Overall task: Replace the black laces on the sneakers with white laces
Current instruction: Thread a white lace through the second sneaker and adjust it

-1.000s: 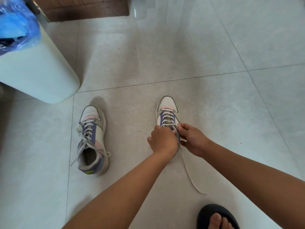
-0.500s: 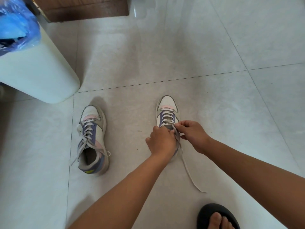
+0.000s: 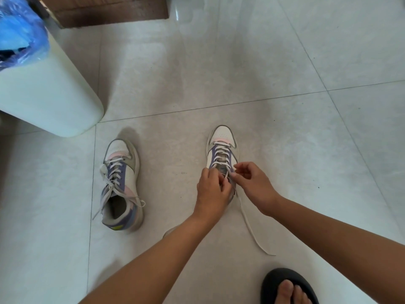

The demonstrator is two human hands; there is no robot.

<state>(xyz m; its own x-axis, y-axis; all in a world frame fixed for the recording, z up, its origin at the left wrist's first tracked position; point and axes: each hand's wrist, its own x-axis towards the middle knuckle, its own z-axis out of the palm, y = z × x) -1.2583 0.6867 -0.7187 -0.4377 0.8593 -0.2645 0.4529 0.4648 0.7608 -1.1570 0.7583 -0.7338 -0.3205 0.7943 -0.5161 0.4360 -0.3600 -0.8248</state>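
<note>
Two white, purple and pink sneakers stand on the tiled floor, toes pointing away. The left sneaker [image 3: 121, 185] is laced with a white lace whose ends hang loose at its sides. The right sneaker [image 3: 222, 148] also carries a white lace [image 3: 252, 229], one end trailing over the floor toward me. My left hand [image 3: 211, 189] covers the shoe's collar and pinches the lace. My right hand [image 3: 252, 183] pinches the same lace just beside it, above the tongue. No black lace is in view.
A pale bin [image 3: 48, 93] with a blue plastic liner [image 3: 19, 29] stands at the left. A wooden furniture base [image 3: 109, 9] runs along the top. My foot in a black slipper [image 3: 287, 286] is at the lower right.
Both hands have shifted slightly up the right sneaker and closer together over the lace. The trailing lace end and the left sneaker have not moved.
</note>
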